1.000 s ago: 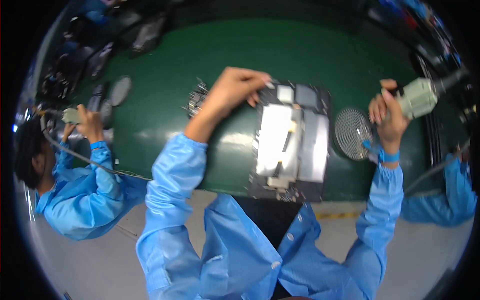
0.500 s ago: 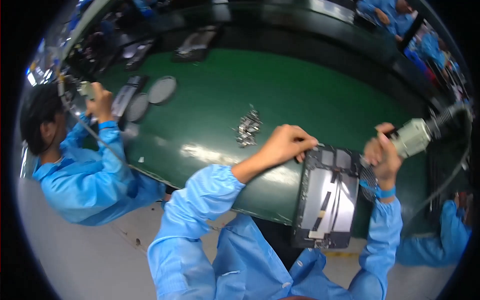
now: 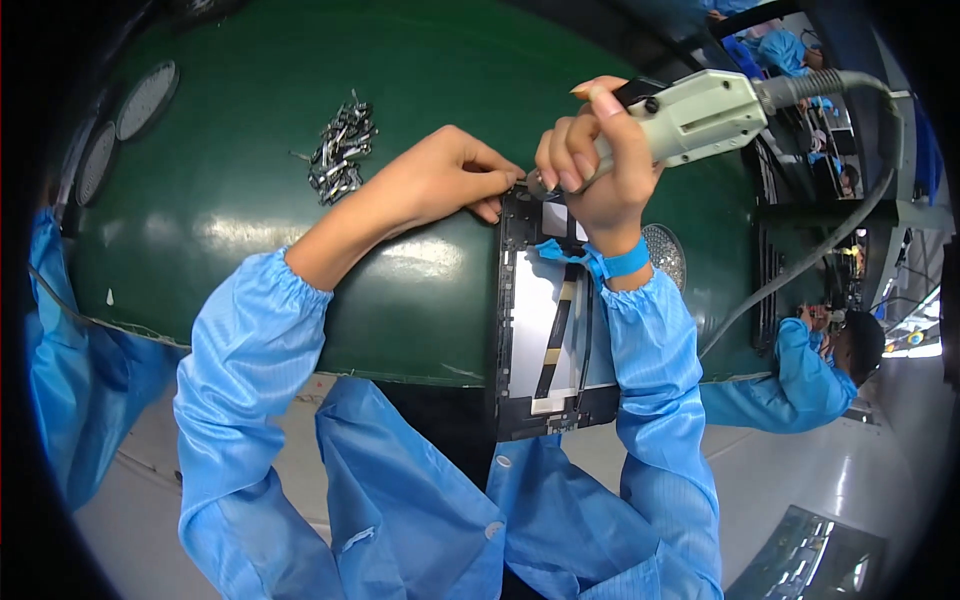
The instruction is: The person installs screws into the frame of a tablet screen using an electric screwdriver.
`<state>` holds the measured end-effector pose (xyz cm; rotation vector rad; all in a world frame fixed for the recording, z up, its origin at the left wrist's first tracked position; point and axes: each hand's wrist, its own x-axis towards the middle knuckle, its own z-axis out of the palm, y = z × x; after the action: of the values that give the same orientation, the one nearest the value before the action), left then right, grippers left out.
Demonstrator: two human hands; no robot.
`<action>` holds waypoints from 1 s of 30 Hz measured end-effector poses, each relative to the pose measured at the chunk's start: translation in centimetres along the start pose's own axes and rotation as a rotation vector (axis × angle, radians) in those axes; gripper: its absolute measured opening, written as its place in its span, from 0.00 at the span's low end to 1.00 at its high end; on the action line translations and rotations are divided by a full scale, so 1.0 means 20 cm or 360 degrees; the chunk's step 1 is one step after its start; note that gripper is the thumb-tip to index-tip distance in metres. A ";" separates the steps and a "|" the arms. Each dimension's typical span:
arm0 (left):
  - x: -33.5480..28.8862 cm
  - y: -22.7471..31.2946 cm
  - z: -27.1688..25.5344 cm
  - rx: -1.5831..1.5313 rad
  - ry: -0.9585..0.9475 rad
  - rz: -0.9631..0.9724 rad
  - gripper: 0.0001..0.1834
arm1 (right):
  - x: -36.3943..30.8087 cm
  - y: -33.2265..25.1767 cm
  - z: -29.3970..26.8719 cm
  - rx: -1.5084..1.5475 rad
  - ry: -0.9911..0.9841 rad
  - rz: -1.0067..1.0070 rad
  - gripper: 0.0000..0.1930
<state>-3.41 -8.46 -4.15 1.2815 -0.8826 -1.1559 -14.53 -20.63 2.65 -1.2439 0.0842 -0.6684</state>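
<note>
The power tool (image 3: 705,118) had a smooth, matt plastic shell; its cable (image 3: 840,237) looked rubbery. The bench (image 3: 420,335) was smooth and glossy. The device panel (image 3: 535,300) showed shiny, metal-like plates in a matt frame (image 3: 520,422). The heaped parts (image 3: 343,152) glinted like metal. The sleeves (image 3: 245,350) were faintly shiny cloth.

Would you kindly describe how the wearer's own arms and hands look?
The left sleeve and right sleeve are shiny light blue, faintly lined, with gathered cuffs. Both hands are ungloved; the right hand has a brighter blue wristband with a loose end, the left hand none visible.
</note>
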 end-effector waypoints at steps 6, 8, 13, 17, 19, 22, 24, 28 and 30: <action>0.00 -0.02 0.00 0.0064 0.0055 0.0093 0.14 | 0.03 0.06 -0.03 -0.0080 -0.0079 -0.0052 0.10; 0.00 -0.02 0.00 0.0074 0.0067 0.0095 0.14 | 0.03 0.06 -0.02 -0.0172 -0.0089 -0.0049 0.11; -0.01 -0.02 -0.01 0.0097 0.0027 0.0027 0.15 | 0.02 0.06 -0.01 -0.0263 -0.0112 -0.0064 0.14; -0.01 -0.01 0.00 0.0124 0.0022 0.0076 0.15 | 0.03 0.08 -0.06 -0.0224 -0.0145 -0.0102 0.15; -0.01 -0.02 0.00 0.0130 0.0039 0.0052 0.15 | 0.03 0.09 -0.06 -0.0205 -0.0140 -0.0105 0.16; -0.01 -0.02 0.00 0.0130 0.0032 0.0066 0.15 | 0.03 0.09 -0.07 -0.0202 -0.0126 -0.0086 0.15; -0.01 -0.01 0.00 0.0140 0.0033 0.0066 0.15 | 0.04 0.09 -0.06 -0.0216 -0.0131 -0.0101 0.15; -0.02 0.00 -0.01 0.0191 0.0037 0.0073 0.16 | 0.04 0.09 -0.04 -0.0204 -0.0147 -0.0105 0.15; -0.02 0.00 -0.01 0.0202 0.0038 0.0078 0.16 | 0.04 0.07 0.00 -0.0305 -0.0127 -0.0063 0.16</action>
<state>-3.35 -8.04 -4.11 1.3659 -0.9771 -1.0583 -13.33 -20.73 1.58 -1.4586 0.0587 -0.6557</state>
